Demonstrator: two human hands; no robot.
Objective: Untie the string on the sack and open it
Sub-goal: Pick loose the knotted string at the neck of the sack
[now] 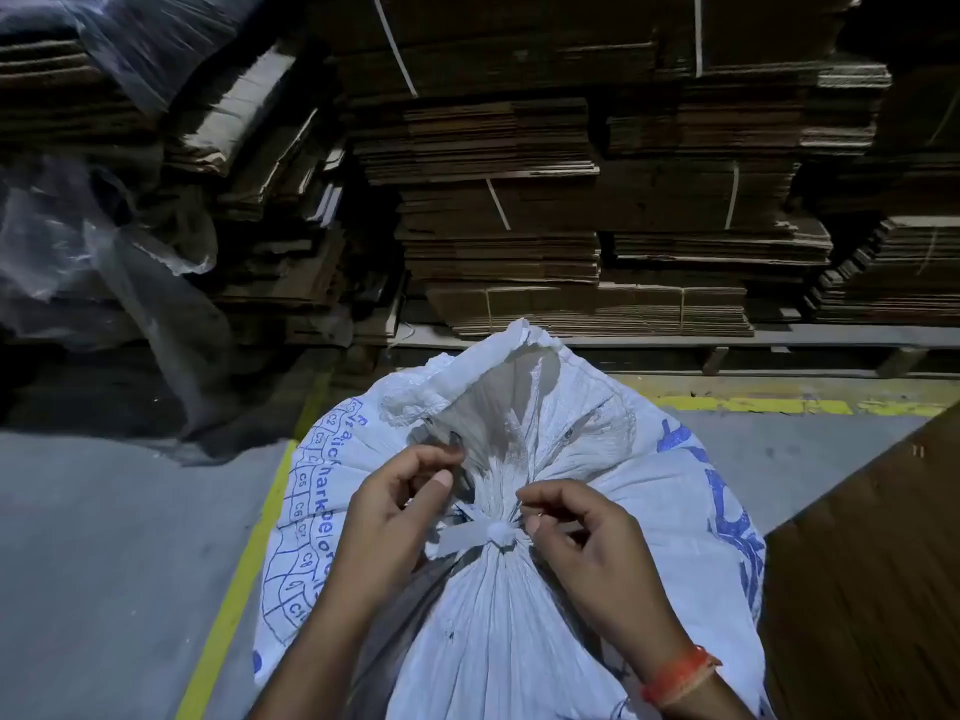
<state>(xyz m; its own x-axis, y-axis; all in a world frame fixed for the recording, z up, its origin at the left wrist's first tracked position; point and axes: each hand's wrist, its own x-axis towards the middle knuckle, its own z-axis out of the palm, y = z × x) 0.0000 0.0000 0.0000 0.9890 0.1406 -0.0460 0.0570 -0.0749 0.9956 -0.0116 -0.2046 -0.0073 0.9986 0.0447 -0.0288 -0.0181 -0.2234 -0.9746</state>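
Observation:
A white woven sack with blue print stands in front of me, its neck gathered tight. A flat pale string is knotted around the neck, with one loose end lying toward the left. The sack's top flares out crumpled above the knot. My left hand pinches at the sack fabric or string just left of the neck; which one is hard to tell. My right hand pinches at the knot's right side with thumb and forefinger. An orange thread band circles my right wrist.
Tall stacks of flattened, strapped cardboard fill the background on a low pallet. Clear plastic sheeting hangs at the left. Yellow lines mark the grey concrete floor. A brown board stands at the right.

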